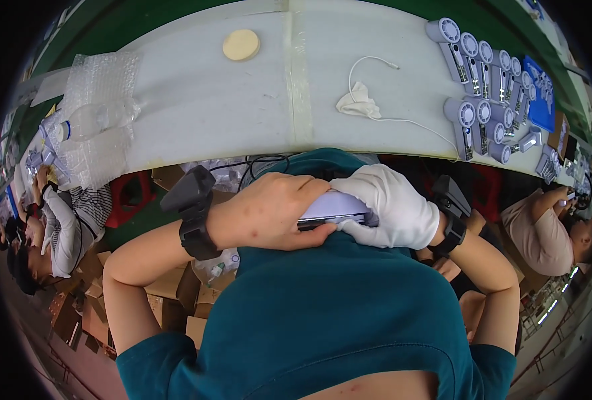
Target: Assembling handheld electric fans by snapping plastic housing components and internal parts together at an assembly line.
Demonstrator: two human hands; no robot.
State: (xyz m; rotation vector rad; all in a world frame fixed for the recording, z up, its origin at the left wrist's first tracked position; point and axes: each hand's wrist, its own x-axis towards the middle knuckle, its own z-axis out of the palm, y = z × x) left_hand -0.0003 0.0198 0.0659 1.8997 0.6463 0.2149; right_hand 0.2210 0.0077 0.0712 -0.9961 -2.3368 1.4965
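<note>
Close to my body, just off the table's near edge, both hands grip a lavender handheld fan [336,204]. Its pale casing shows between my fingers, with a dark and silvery strip along the lower side; the rest is hidden. My left hand [276,210] is bare and wraps the left end, thumb below and fingers on top. A white glove covers my right hand [392,207], which closes round the right end. Similar lavender fans [467,113] lie in rows at the right of the table, several with opened handles showing inner parts.
On the white table [209,100] are a cream round disc [241,45], a white cable [409,121] with a crumpled white cloth [358,101], and bubble wrap [99,113] with a clear bottle [86,123]. A blue tray [541,100] sits far right. People work at both sides.
</note>
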